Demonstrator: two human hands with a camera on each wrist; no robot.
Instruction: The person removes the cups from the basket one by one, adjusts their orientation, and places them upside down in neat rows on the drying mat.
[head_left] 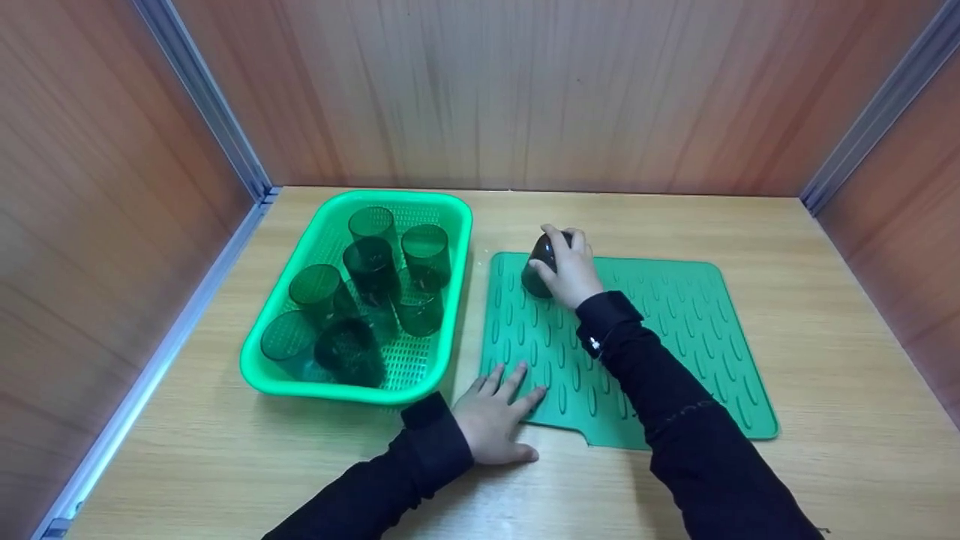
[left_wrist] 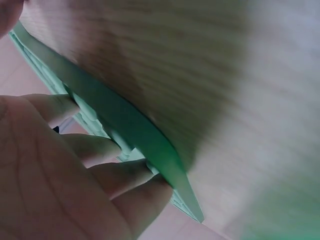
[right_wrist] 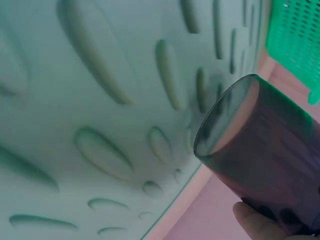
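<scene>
My right hand [head_left: 568,271] grips a dark tinted drinking glass [head_left: 537,271] by its base, near the far left corner of a green ribbed drying mat [head_left: 675,330]. In the right wrist view the glass [right_wrist: 275,150] has its mouth turned toward the mat [right_wrist: 115,135]; whether the rim touches cannot be told. My left hand [head_left: 491,418] lies with fingers spread at the mat's near left edge. Its fingertips rest on the mat [left_wrist: 115,115] in the left wrist view, and the thumb is off on the table side.
Left of the mat stands a green plastic basket [head_left: 463,300] holding several tinted glasses [head_left: 371,262], some green, some darker. Wood-grain panels [head_left: 525,90] wall the wooden table [head_left: 847,360] at the back and both sides. The mat's near edge has a notch.
</scene>
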